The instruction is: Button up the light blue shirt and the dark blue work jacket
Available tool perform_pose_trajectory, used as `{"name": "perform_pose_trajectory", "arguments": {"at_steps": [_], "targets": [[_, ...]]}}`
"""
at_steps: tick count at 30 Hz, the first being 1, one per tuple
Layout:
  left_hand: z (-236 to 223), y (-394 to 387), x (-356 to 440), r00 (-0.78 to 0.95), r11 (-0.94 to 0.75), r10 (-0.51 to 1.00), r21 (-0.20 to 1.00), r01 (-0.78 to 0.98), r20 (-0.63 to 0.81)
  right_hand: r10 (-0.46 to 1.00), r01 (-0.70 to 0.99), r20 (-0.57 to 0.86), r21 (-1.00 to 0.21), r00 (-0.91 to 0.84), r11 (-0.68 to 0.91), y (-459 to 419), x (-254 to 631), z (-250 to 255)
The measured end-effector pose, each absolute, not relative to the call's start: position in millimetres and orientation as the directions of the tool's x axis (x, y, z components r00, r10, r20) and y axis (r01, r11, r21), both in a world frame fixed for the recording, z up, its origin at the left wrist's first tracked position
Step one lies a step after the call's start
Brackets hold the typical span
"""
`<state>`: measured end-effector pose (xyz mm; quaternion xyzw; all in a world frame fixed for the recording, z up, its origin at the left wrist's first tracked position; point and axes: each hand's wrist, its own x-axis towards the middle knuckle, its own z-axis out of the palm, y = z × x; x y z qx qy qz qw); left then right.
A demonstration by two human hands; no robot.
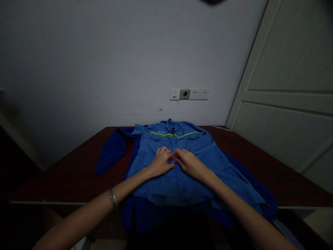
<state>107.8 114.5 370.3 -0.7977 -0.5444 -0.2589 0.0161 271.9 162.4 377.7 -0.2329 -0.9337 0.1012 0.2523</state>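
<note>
Blue cloth fills the middle: a light blue work shirt with a thin yellow-green stripe [153, 173] lies front side up on a dark red wooden table [85, 152]. Its collar [170, 122] points to the grey-white wall [104, 62]. The shirt is spread out, and its two front sides look to meet down the middle. The neck looks open. I cannot tell which buttons are done up, so I cannot say how much of the front is closed or left open. The left hand [161, 162] and the right hand [191, 164] are at the middle of the front, close together. On each hand, the thumb and fingers are pinched together on the cloth there. I count one light blue shirt with two chest flaps, and one darker blue garment [110, 152] under it, with a sleeve out to the left. There is one shiny bracelet [113, 197] on the left wrist, one table, two hands and four plates [199, 94] in a row on the wall.
</note>
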Motion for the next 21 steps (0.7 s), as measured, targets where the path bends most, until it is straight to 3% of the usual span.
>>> {"name": "perform_pose_trajectory", "arguments": {"at_steps": [3, 13, 21], "targets": [[371, 115, 106, 0.237, -0.397, 0.865, 0.315, 0.862, 0.442, 0.495, 0.373, 0.433, -0.338, -0.753, 0.864, 165, 272, 381], [376, 117, 103, 0.210, -0.421, 0.839, 0.354, 0.835, 0.502, 0.694, 0.192, 0.435, -0.753, -0.574, 0.630, 177, 267, 385], [374, 117, 105, 0.217, -0.460, 0.808, 0.356, 0.813, 0.548, 0.827, 0.048, 0.254, -0.946, -0.502, 0.320, 188, 264, 376]]}}
